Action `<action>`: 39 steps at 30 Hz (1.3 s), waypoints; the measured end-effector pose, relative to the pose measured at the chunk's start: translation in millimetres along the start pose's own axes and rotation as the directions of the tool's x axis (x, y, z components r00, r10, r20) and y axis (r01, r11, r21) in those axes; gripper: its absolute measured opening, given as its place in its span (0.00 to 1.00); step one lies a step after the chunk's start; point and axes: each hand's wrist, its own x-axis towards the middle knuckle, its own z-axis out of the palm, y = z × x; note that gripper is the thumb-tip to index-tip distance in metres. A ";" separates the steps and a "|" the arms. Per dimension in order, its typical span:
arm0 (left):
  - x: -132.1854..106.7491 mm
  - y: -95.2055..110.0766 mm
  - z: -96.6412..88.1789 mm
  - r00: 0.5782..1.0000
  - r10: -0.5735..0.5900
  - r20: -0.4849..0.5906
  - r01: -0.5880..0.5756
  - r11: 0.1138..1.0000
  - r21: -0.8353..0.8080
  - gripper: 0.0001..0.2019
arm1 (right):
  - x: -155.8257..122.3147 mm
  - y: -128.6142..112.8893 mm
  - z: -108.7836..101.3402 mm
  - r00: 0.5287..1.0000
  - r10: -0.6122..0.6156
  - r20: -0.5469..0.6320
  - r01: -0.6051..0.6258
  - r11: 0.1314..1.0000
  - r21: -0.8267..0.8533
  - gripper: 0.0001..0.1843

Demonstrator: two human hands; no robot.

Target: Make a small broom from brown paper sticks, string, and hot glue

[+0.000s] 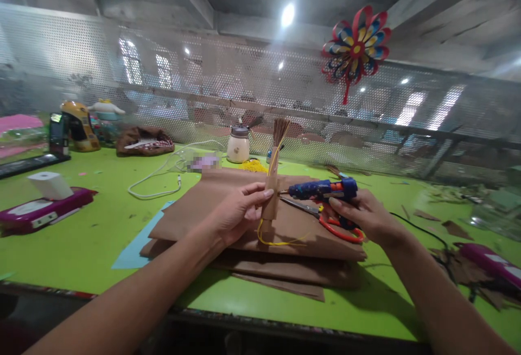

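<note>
Upright in my left hand [248, 205] is a brown paper roll [271, 203] with thin brown bristles [280, 130] fanning from its top, pinched between thumb and fingers. A yellow string [280, 243] runs along it and trails out below. My right hand [366, 214] grips a dark blue glue gun [321, 189], its nozzle at the roll's right side; whether it touches I cannot tell. Under both hands lies a stack of folded brown paper [228, 197]. Scissors [340, 230] with red-orange handles rest on the stack below the glue gun, partly covered by it.
A light blue sheet [136, 241] sticks out left of the stack. A cream jar [238, 146] and yellow string bundle [254, 165] stand behind. Purple power strips lie left [49, 211] and right [490, 260]. A white cable [150, 195] curls across the green table [114, 214].
</note>
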 end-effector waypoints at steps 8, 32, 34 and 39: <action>-0.1 -0.2 0.7 1.000 0.001 -0.008 -0.001 1.000 0.004 0.07 | 1.2 -7.5 -0.5 0.999 -0.018 0.028 0.020 0.998 -0.064 0.21; 0.6 0.5 3.4 0.999 -0.005 -0.047 0.006 1.000 0.011 0.06 | 0.7 -6.7 -0.2 0.999 -0.040 -0.021 0.038 0.995 -0.091 0.18; 0.8 0.4 2.6 0.999 -0.008 -0.047 0.009 1.000 0.016 0.07 | 0.6 -7.2 -0.3 0.999 -0.053 0.001 0.053 0.995 -0.088 0.17; 0.9 0.0 0.6 0.999 0.000 -0.042 0.001 1.000 0.019 0.09 | 0.3 -7.0 -0.9 0.997 -0.077 0.015 0.078 0.992 -0.097 0.13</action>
